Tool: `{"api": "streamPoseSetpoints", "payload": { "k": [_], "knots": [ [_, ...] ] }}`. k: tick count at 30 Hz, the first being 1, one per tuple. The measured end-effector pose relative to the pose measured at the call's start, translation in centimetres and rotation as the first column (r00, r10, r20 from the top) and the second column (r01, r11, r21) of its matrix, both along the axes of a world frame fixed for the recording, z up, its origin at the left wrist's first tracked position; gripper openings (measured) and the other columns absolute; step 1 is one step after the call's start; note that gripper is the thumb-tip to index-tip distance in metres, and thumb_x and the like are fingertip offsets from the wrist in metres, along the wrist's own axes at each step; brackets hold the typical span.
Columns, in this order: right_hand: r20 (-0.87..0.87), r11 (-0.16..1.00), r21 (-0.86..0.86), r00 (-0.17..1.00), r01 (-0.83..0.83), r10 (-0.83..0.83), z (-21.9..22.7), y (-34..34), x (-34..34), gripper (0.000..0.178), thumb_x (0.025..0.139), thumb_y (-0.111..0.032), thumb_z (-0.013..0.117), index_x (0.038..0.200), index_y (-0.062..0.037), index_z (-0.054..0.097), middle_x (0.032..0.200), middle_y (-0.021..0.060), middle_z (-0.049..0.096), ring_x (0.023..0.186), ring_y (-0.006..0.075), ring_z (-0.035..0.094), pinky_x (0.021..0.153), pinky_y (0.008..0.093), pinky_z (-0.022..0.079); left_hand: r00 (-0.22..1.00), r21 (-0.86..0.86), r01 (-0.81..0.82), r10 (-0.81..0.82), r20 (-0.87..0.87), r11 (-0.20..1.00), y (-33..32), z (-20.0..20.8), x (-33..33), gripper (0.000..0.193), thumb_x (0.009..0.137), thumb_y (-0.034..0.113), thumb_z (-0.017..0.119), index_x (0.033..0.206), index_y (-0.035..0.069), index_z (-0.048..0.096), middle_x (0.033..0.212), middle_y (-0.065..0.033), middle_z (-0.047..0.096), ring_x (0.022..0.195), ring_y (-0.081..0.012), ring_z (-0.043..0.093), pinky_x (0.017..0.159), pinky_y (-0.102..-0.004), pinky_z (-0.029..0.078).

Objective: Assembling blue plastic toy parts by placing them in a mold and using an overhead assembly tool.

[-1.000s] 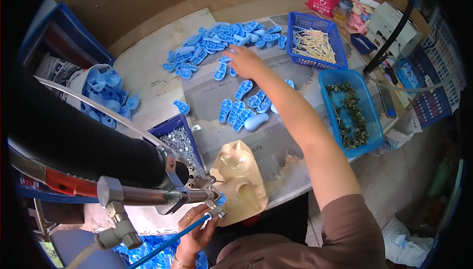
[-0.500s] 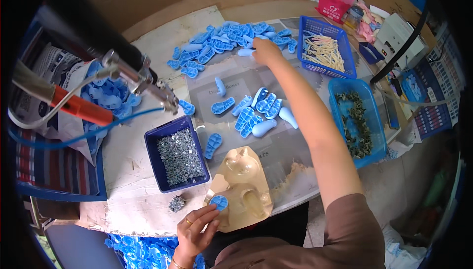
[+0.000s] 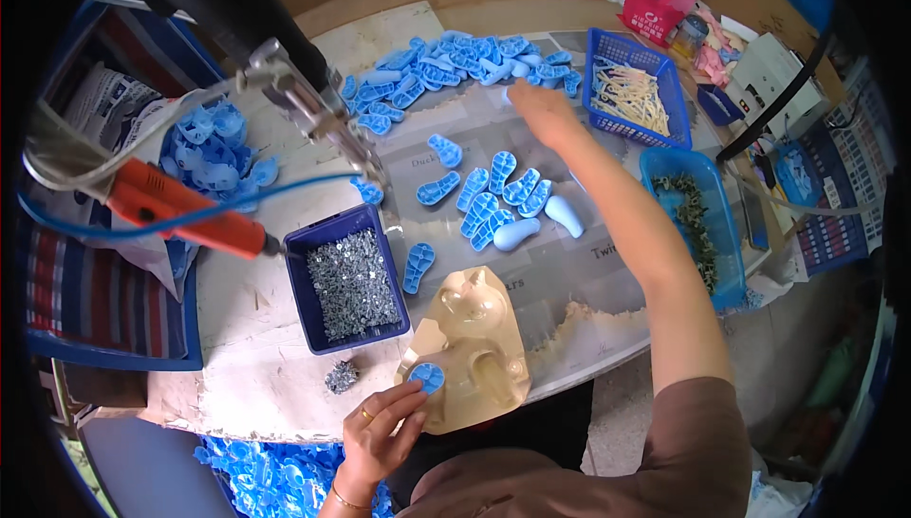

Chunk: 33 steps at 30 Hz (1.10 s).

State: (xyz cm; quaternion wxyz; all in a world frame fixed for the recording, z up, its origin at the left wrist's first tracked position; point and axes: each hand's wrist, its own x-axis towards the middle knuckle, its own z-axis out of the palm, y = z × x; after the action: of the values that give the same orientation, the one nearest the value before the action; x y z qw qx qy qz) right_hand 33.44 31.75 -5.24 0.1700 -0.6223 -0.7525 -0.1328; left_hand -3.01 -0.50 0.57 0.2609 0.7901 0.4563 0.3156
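Observation:
My left hand (image 3: 384, 434) pinches a round, ribbed blue plastic part (image 3: 427, 379) at the left side of a beige moulded holder (image 3: 493, 342) with rounded hollows. At the near edge of the heap of blue plastic parts (image 3: 455, 61), my right hand (image 3: 546, 112) has its fingers closed. A bit of light blue shows at the fingertips, mostly hidden by the hand. Between my hands lie several loose blue parts shaped like small feet, most with ribs up; a smooth rounded one (image 3: 517, 233) shows its outer side.
A dark blue tray of small metal pieces (image 3: 353, 286) stands left of the holder, under an orange-and-silver hanging tool (image 3: 180, 205). A blue basket of pale sticks (image 3: 593, 115) and a lighter blue tub of dark metal pieces (image 3: 733, 276) stand right. A bag of blue parts (image 3: 204, 153) lies left.
My right hand has drawn back slightly toward me and right, and the light blue part beside its fingers no longer lies there. A loose part standing mid-table now lies ribs up. The view has shifted slightly.

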Motion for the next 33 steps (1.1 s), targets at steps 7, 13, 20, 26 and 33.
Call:
{"api": "streamPoseSetpoints", "payload": {
  "k": [7,13,20,26,33],
  "knots": [
    [-0.401,0.999,-0.046,0.916,-0.018,-0.002,1.8,-5.1,2.9,0.022,0.073,-0.002,0.069,0.092,-0.0039,0.058,0.089,0.0115,0.064,0.085,0.0265,0.067,0.071,0.0348,0.052,1.0,0.024,-0.012,0.011,0.012,1.0,-1.1,0.2,0.2,0.022,0.078,-0.003,0.071,0.099,0.001,0.07,0.105,-0.0165,0.07,0.094,-0.0298,0.07,0.082,-0.0355,0.056],
    [-0.949,0.841,-0.231,0.304,-0.489,-0.084,4.7,-12.1,2.1,0.03,0.078,-0.005,0.076,0.102,-0.007,0.059,0.093,-0.0007,0.064,0.086,0.0079,0.06,0.079,0.0241,0.048,1.0,0.045,0.025,-0.025,-0.009,0.999,-2.4,-0.4,-0.7,0.034,0.078,0.001,0.074,0.111,0.003,0.068,0.115,-0.0155,0.067,0.097,-0.0309,0.068,0.084,-0.0358,0.055],
    [-0.942,0.766,-0.327,0.259,-0.553,-0.215,7.3,-23.0,-4.7,0.019,0.084,-0.007,0.07,0.103,-0.0059,0.067,0.095,-0.0005,0.065,0.086,0.0079,0.059,0.077,0.0249,0.047,0.971,0.218,0.093,-0.04,-0.234,0.971,-2.6,-1.8,-1.3,0.039,0.077,0.003,0.073,0.116,0.005,0.067,0.119,-0.0107,0.065,0.101,-0.0295,0.065,0.085,-0.0373,0.054],
    [-0.469,0.669,-0.124,0.638,-0.732,0.611,6.6,-30.9,-9.3,0.018,0.074,-0.003,0.071,0.091,-0.0071,0.07,0.09,0.0032,0.064,0.081,0.0246,0.06,0.073,0.0337,0.051,0.929,0.333,0.167,-0.035,-0.369,0.928,-2.1,-3.4,-0.2,0.038,0.076,0.016,0.076,0.112,0.009,0.069,0.117,-0.0032,0.067,0.112,-0.026,0.059,0.102,-0.0432,0.044],
    [-0.411,0.539,-0.298,0.616,-0.787,0.672,6.8,-30.9,-10.1,0.02,0.07,-0.007,0.075,0.09,-0.011,0.07,0.087,0.0023,0.061,0.088,0.0225,0.057,0.076,0.0355,0.048,0.957,0.294,0.165,-0.08,-0.28,0.941,-2.6,-3.5,-1.0,0.038,0.078,0.014,0.073,0.115,0.008,0.067,0.116,-0.0073,0.067,0.11,-0.0256,0.061,0.103,-0.044,0.043]
  ]
}}
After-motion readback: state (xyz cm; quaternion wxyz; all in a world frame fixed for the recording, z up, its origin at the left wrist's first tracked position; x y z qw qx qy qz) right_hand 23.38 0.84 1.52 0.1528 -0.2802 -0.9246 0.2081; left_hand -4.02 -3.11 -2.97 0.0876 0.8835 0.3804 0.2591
